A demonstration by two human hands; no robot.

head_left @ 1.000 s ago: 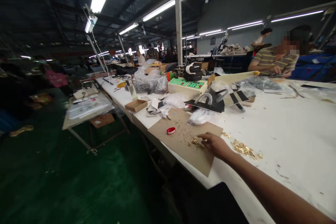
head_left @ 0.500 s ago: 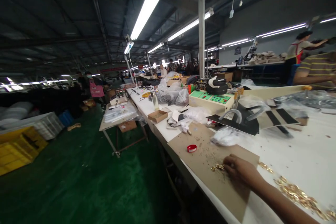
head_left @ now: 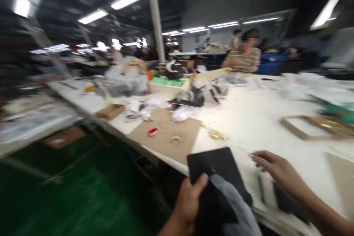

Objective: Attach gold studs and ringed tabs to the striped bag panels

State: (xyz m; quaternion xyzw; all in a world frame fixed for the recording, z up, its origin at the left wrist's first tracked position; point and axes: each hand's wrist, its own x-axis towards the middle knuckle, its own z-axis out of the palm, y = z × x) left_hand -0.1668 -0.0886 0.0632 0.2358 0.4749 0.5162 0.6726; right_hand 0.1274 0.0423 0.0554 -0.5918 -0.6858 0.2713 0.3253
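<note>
Black panel [head_left: 221, 158], with a grey, filmy strip [head_left: 233, 197] over it, is at the near edge of a white table [head_left: 254, 118], clasped in the left hand [head_left: 189, 197], thumb on its face. The right hand [head_left: 280, 169] hovers beside it, fingertips close together; whether they pinch anything, I cannot tell. Gold pieces [head_left: 218, 135] lie beyond.
</note>
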